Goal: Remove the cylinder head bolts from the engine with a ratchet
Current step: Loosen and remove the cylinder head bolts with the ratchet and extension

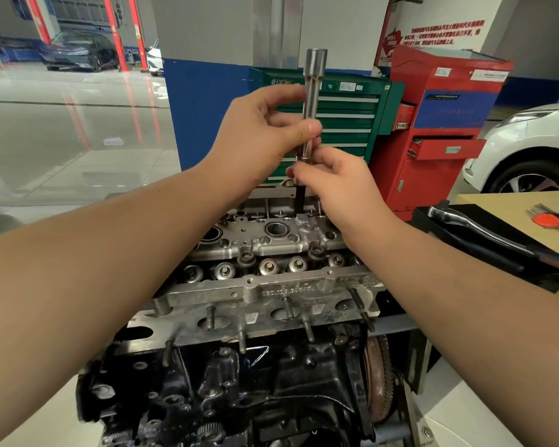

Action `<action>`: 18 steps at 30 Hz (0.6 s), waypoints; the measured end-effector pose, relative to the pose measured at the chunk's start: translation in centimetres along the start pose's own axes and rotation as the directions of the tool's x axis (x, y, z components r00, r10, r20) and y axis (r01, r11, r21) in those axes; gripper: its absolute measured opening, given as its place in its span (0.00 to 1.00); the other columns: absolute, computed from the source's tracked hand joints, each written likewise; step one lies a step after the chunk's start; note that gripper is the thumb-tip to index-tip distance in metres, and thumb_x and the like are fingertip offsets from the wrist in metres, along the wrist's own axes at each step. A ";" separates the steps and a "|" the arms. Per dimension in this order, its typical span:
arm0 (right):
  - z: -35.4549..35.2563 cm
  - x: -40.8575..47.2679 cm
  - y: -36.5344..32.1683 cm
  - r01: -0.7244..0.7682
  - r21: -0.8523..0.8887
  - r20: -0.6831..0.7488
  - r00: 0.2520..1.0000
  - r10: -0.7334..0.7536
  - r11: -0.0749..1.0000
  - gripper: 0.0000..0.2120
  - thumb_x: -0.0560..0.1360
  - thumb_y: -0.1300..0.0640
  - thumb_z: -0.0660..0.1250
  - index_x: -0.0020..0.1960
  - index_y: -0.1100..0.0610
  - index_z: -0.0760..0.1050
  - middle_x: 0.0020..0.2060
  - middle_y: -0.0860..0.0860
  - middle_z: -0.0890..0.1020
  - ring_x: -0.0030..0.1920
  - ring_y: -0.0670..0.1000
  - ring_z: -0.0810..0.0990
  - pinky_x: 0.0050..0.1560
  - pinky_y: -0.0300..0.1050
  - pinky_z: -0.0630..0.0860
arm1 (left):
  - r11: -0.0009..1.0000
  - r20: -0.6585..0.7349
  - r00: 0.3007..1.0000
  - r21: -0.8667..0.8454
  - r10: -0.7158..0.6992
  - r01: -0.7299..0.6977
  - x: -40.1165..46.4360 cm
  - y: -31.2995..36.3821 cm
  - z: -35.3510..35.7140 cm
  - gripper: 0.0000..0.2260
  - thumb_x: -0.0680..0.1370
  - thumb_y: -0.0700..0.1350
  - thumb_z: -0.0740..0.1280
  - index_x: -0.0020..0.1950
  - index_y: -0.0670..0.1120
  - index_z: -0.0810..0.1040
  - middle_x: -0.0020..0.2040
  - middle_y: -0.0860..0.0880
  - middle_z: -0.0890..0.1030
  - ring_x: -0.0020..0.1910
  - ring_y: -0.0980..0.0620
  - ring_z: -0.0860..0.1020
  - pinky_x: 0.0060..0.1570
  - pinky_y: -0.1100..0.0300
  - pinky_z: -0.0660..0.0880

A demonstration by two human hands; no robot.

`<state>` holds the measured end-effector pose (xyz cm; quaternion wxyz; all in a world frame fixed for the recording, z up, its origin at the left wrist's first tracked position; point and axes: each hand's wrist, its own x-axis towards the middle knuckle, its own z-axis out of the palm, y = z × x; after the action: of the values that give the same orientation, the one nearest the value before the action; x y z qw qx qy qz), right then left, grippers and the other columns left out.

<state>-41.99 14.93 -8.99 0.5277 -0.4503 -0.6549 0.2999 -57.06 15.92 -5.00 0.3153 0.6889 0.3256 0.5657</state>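
The left hand [265, 130] is pinching a long steel socket extension [313, 101] upright above the far edge of the engine [271, 285]. The right hand [339, 185] is pinching its lower end, where a dark bolt [300, 201] is hanging. The ratchet [471, 227] is lying on the counter [510, 201] to the right.

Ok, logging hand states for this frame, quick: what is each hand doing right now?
Left hand: pinches the upright extension bar at mid-shaft.
Right hand: fingers curled round the bar's lower end, above the cylinder head.
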 end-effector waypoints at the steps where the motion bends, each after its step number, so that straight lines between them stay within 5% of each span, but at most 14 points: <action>1: -0.1 -0.1 0.1 0.006 -0.012 0.013 1.000 -0.006 1.000 0.06 0.76 0.58 0.73 0.53 0.55 0.83 0.41 0.49 0.87 0.47 0.50 0.86 0.55 0.53 0.82 | 0.999 0.015 1.000 -0.036 -0.007 0.007 0.0 0.0 0.0 0.16 0.79 0.38 0.74 0.66 0.47 0.78 0.51 0.46 0.89 0.52 0.48 0.88 0.55 0.56 0.83; 3: -0.2 0.0 0.3 0.023 -0.080 0.006 1.000 -0.023 0.997 0.05 0.75 0.59 0.75 0.51 0.55 0.81 0.38 0.49 0.86 0.41 0.51 0.85 0.50 0.53 0.82 | 0.999 0.015 1.000 -0.036 -0.001 0.001 -0.1 0.0 0.3 0.13 0.79 0.40 0.74 0.64 0.46 0.80 0.52 0.44 0.88 0.54 0.47 0.87 0.55 0.55 0.83; 7: 0.1 0.3 0.2 0.001 -0.173 -0.104 0.994 -0.020 0.985 0.19 0.65 0.48 0.82 0.43 0.52 0.73 0.32 0.44 0.74 0.30 0.43 0.71 0.35 0.41 0.69 | 0.994 -0.028 0.999 0.102 0.040 -0.037 0.0 0.0 0.6 0.09 0.75 0.44 0.80 0.54 0.47 0.86 0.49 0.40 0.86 0.50 0.45 0.86 0.55 0.49 0.84; 10: 0.2 0.2 -0.2 -0.012 -0.020 -0.051 0.999 0.011 1.000 0.15 0.68 0.47 0.77 0.49 0.52 0.79 0.35 0.44 0.81 0.36 0.41 0.79 0.40 0.40 0.75 | 0.988 -0.008 0.999 0.144 0.050 -0.048 0.0 0.0 0.5 0.08 0.79 0.41 0.75 0.57 0.46 0.86 0.49 0.44 0.88 0.51 0.46 0.86 0.57 0.50 0.83; 13: -0.1 0.0 0.2 -0.023 0.078 0.028 0.999 0.021 0.997 0.06 0.74 0.59 0.71 0.51 0.54 0.82 0.43 0.52 0.87 0.47 0.52 0.86 0.58 0.57 0.82 | 0.999 0.010 1.000 0.051 0.011 -0.012 0.0 0.1 0.4 0.13 0.83 0.36 0.68 0.68 0.40 0.81 0.54 0.41 0.87 0.53 0.47 0.87 0.59 0.51 0.83; 15: -0.2 0.0 0.3 -0.003 0.009 0.024 1.000 0.003 1.000 0.06 0.76 0.61 0.73 0.51 0.54 0.82 0.42 0.54 0.87 0.46 0.56 0.87 0.56 0.61 0.82 | 1.000 0.009 1.000 0.012 0.007 -0.007 -0.2 0.4 0.5 0.15 0.82 0.38 0.70 0.70 0.42 0.79 0.56 0.39 0.86 0.56 0.45 0.86 0.60 0.49 0.82; 18: 0.0 0.2 0.4 -0.012 -0.087 -0.066 0.998 0.006 0.996 0.14 0.69 0.53 0.81 0.45 0.51 0.76 0.36 0.50 0.82 0.37 0.49 0.82 0.43 0.51 0.82 | 0.992 -0.027 0.998 0.114 0.053 -0.050 -0.3 0.6 0.6 0.16 0.78 0.44 0.77 0.64 0.44 0.82 0.56 0.41 0.85 0.56 0.43 0.84 0.60 0.46 0.82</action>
<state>-41.86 15.24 -9.23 0.5274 -0.4857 -0.6474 0.2584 -56.46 15.33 -4.78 0.2562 0.7051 0.3439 0.5647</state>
